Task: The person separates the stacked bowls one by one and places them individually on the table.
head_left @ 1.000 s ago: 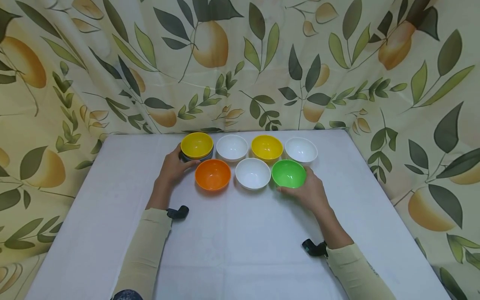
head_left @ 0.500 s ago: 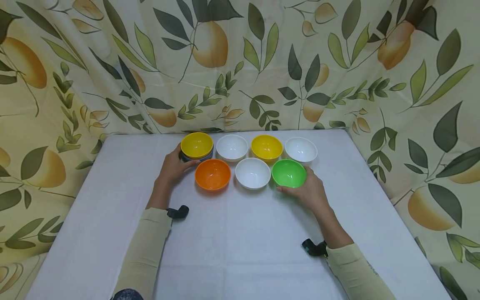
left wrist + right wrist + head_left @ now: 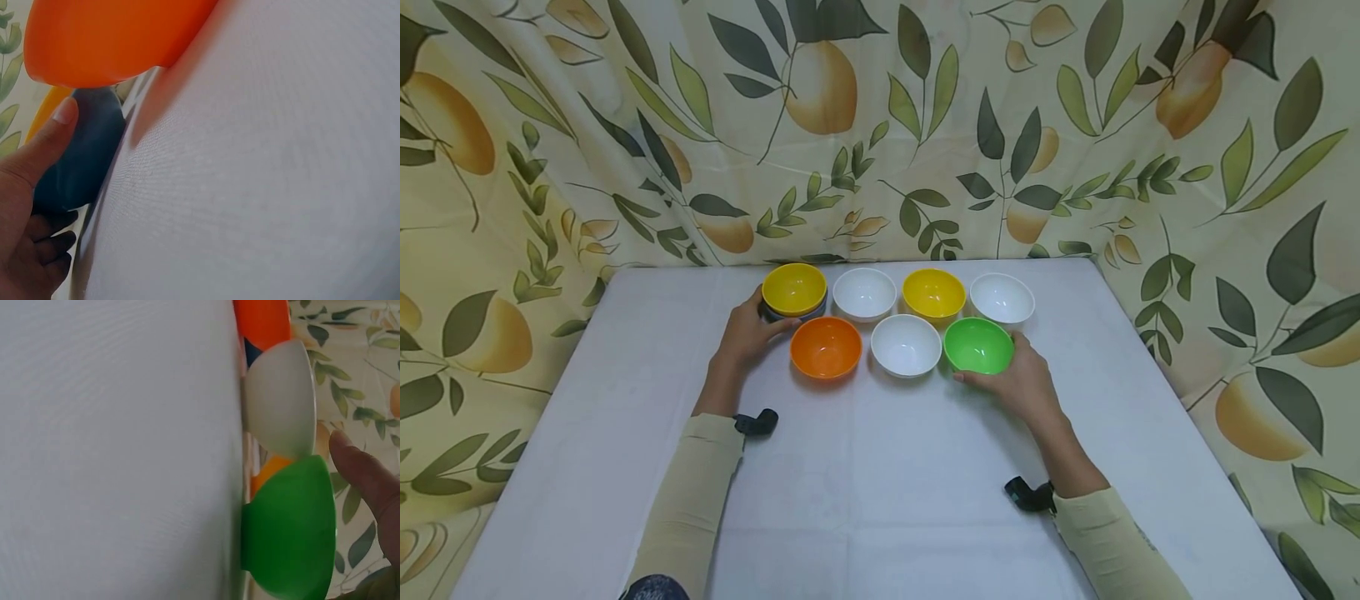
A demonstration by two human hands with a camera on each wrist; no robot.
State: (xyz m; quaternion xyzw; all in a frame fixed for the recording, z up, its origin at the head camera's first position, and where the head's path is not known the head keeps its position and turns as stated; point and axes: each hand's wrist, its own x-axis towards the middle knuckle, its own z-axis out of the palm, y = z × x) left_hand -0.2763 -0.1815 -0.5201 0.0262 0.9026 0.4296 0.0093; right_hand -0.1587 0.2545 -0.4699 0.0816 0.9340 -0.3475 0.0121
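Note:
At the back left, my left hand point(image 3: 744, 335) grips a dark blue bowl point(image 3: 94, 140) by its side. Its thumb lies on the blue wall, and the other fingers curl past the far side. A yellow bowl point(image 3: 793, 288) is nested in the blue one. In the front row stand an orange bowl point(image 3: 826, 348), a white bowl point(image 3: 906, 346) and a green bowl point(image 3: 978, 347). My right hand point(image 3: 1022, 382) holds the green bowl from its right, thumb along the near side. Most of its other fingers are hidden.
Behind the front row stand a white bowl point(image 3: 864, 294), another yellow bowl point(image 3: 934, 295) and another white bowl point(image 3: 1002, 298). The bowls sit close together near the back edge of the white-covered table point(image 3: 880, 475). A patterned curtain point(image 3: 880, 183) hangs right behind.

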